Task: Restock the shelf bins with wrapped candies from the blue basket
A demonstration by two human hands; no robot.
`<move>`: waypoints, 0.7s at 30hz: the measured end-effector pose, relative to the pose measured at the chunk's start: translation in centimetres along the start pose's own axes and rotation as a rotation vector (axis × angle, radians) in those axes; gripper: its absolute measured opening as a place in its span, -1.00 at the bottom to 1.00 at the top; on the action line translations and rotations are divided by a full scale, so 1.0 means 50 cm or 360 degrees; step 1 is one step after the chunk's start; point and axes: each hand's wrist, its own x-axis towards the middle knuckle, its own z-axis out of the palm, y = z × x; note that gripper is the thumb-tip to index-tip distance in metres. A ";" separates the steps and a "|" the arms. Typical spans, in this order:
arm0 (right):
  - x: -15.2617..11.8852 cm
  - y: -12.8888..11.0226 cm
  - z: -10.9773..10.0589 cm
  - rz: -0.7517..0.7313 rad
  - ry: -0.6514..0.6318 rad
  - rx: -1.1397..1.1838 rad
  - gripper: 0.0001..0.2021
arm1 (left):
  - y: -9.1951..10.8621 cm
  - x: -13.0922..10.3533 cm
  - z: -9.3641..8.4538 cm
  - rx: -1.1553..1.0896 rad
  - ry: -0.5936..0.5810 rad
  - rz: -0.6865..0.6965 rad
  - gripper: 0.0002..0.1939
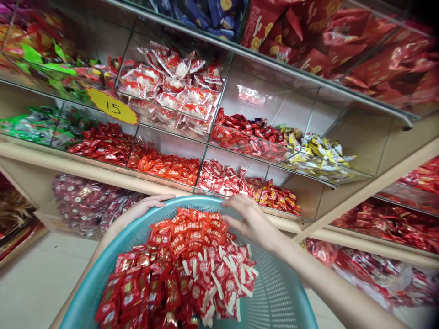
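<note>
A teal plastic basket (284,292) with perforated sides is in front of me, tilted toward the camera. Inside lie orange-red wrapped candies (192,230), darker red and gold wrapped candies (137,288), and red candies with white twisted ends (222,278). My left hand (147,206) holds the basket from outside its far left side, fingers along the rim. Over the far right rim reaches my right hand (247,219), its thumb and fingers apart above the orange-red candies. Nothing shows in its grasp.
Beyond the basket stands a candy shelf with clear dividers. Its lower row has orange candies (171,168), red-and-white candies (222,177) and red-yellow candies (279,197). A yellow price tag (112,106) hangs left. Bagged goods (85,198) sit below the wooden ledge (68,161).
</note>
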 end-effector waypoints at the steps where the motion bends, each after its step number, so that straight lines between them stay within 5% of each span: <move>1: 0.025 0.010 0.002 0.0040 0.0073 -0.0017 -0.77 | 0.000 0.002 0.000 0.0006 -0.0006 -0.0005 -0.55; 9: 0.159 0.056 0.053 0.0436 0.0172 -0.0201 -0.77 | 0.013 0.003 0.006 -0.0161 -0.0038 -0.0078 -0.48; 15: 0.167 0.068 0.068 0.0417 0.0206 -0.0121 -0.84 | -0.012 0.015 -0.008 -0.0173 -0.0083 -0.0110 -0.46; 21: 0.140 0.050 0.022 0.0308 0.0496 0.0236 -0.84 | -0.014 0.016 -0.013 -0.0119 -0.0110 -0.0079 -0.51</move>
